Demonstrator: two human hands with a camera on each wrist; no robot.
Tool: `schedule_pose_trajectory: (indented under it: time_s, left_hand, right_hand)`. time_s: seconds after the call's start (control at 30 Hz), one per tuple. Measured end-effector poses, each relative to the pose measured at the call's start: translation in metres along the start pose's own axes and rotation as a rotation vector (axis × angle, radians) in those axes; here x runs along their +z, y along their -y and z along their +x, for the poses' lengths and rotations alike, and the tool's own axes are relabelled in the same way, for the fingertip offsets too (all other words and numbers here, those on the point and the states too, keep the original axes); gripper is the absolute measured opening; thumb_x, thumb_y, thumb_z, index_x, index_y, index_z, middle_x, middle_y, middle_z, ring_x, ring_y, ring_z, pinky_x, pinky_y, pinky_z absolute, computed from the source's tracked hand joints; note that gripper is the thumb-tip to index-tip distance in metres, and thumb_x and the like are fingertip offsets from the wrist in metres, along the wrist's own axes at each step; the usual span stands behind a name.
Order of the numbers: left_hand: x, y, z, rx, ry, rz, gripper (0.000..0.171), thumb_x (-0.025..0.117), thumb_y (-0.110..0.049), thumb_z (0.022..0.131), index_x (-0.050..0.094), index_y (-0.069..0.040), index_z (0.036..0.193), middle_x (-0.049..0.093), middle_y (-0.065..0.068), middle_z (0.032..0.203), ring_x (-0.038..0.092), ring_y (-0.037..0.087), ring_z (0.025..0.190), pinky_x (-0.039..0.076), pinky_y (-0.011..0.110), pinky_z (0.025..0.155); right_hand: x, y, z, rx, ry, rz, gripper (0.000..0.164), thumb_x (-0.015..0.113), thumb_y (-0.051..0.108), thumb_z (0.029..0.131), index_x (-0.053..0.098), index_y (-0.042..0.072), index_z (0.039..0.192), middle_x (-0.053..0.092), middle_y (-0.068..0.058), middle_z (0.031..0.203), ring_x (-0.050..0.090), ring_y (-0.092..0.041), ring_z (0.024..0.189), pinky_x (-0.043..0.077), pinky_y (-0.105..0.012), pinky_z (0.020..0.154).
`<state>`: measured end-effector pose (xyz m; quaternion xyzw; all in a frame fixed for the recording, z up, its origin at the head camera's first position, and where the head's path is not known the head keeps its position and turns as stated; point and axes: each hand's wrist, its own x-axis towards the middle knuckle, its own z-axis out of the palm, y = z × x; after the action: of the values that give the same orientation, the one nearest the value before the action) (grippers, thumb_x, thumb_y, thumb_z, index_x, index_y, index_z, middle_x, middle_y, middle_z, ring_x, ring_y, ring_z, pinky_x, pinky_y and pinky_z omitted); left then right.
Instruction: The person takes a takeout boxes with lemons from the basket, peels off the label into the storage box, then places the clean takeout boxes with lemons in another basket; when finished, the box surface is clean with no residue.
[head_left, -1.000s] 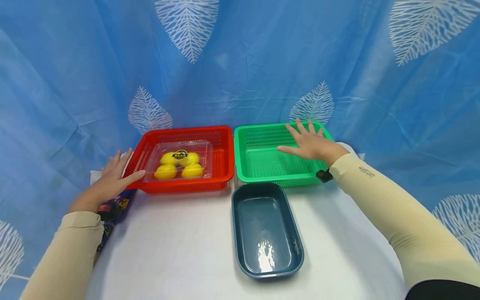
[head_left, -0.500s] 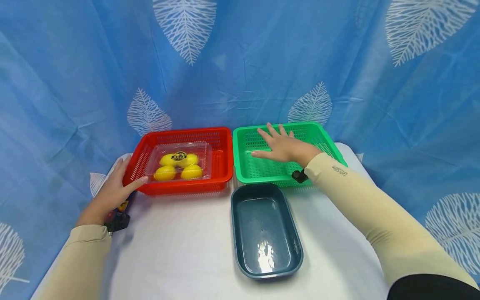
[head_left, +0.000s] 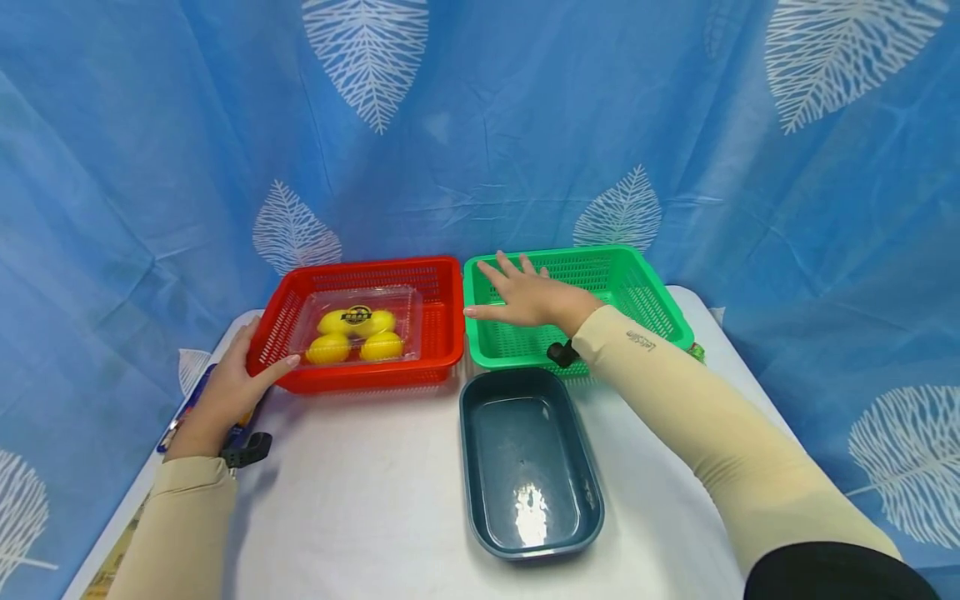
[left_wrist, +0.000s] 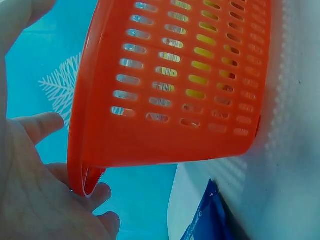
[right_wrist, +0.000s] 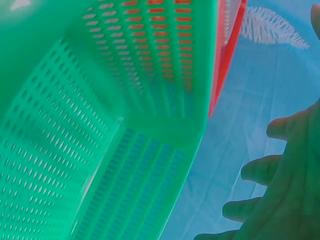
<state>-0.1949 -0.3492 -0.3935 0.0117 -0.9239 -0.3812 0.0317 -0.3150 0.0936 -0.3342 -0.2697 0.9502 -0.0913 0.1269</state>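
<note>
My left hand (head_left: 232, 387) is at the left end of the red plastic basket (head_left: 360, 379). Its thumb reaches toward the front rim; in the left wrist view the spread fingers lie around the basket's rim (left_wrist: 82, 125) at a corner. Inside this basket lies a clear plastic clamshell box (head_left: 408, 312) with several yellow lemons (head_left: 327, 348) and a black label on its lid. My right hand (head_left: 528, 300), fingers spread and holding nothing, hovers over the left part of the green plastic basket (head_left: 637, 292). The right wrist view shows those fingers apart from the green rim (right_wrist: 202, 100).
In front of the baskets stands a dark blue-grey oblong dish (head_left: 525, 458) on the white tablecloth (head_left: 352, 492). A blue packet (left_wrist: 205, 220) lies left of the red basket. Some green thing (head_left: 697, 352) shows beyond the green basket's right side. A blue leaf-patterned curtain (head_left: 480, 125) hangs behind.
My right hand has moved left across the green basket toward the red one. My left hand has shifted slightly right and down along the red basket's end. The baskets and dish stay put.
</note>
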Motion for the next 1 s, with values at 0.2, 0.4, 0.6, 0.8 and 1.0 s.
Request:
schedule_pose_trajectory:
  time_s: [0.2, 0.4, 0.6, 0.8, 1.0]
  left_hand:
    - [0.005, 0.003, -0.002, -0.036, -0.029, -0.013, 0.102, 0.062, -0.056, 0.082, -0.006, -0.024, 0.151, 0.017, 0.021, 0.15, 0.029, 0.046, 0.125, 0.038, 0.064, 0.087]
    - [0.01, 0.005, -0.005, -0.051, -0.06, -0.049, 0.103, 0.063, -0.057, 0.08, -0.004, -0.024, 0.151, 0.02, 0.02, 0.149, 0.029, 0.046, 0.126, 0.039, 0.064, 0.085]
    - [0.015, 0.008, -0.009, -0.076, -0.077, -0.09, 0.103, 0.064, -0.057, 0.08, -0.002, -0.023, 0.152, 0.018, 0.018, 0.15, 0.027, 0.045, 0.127, 0.038, 0.065, 0.086]
    - [0.019, 0.011, -0.01, -0.108, -0.082, -0.15, 0.104, 0.063, -0.059, 0.079, -0.003, -0.024, 0.151, 0.019, 0.017, 0.151, 0.026, 0.045, 0.129, 0.037, 0.064, 0.088]
    - [0.023, 0.013, -0.01, -0.162, -0.097, -0.219, 0.105, 0.067, -0.058, 0.076, -0.002, -0.032, 0.151, 0.018, 0.012, 0.152, 0.025, 0.041, 0.131, 0.038, 0.061, 0.089]
  right_hand:
    - [0.001, 0.023, 0.01, -0.023, -0.002, 0.042, 0.103, 0.027, 0.088, 0.071, -0.004, 0.031, 0.151, -0.01, -0.004, 0.155, -0.007, -0.042, 0.136, 0.003, -0.064, 0.104]
    - [0.009, 0.042, 0.019, -0.052, 0.008, 0.072, 0.104, 0.029, 0.088, 0.069, -0.005, 0.032, 0.15, -0.008, -0.005, 0.155, -0.007, -0.041, 0.137, 0.007, -0.063, 0.105]
    - [0.018, 0.06, 0.026, -0.063, 0.022, 0.096, 0.108, 0.03, 0.09, 0.067, -0.003, 0.031, 0.151, -0.005, -0.005, 0.156, -0.006, -0.04, 0.137, 0.007, -0.061, 0.106]
    - [0.024, 0.081, 0.031, -0.093, 0.046, 0.105, 0.109, 0.03, 0.09, 0.066, -0.003, 0.031, 0.151, -0.002, -0.006, 0.156, -0.002, -0.04, 0.137, 0.014, -0.06, 0.105]
    - [0.029, 0.099, 0.035, -0.118, 0.051, 0.151, 0.107, 0.031, 0.089, 0.068, -0.001, 0.03, 0.151, 0.001, -0.007, 0.156, 0.002, -0.038, 0.138, 0.014, -0.059, 0.106]
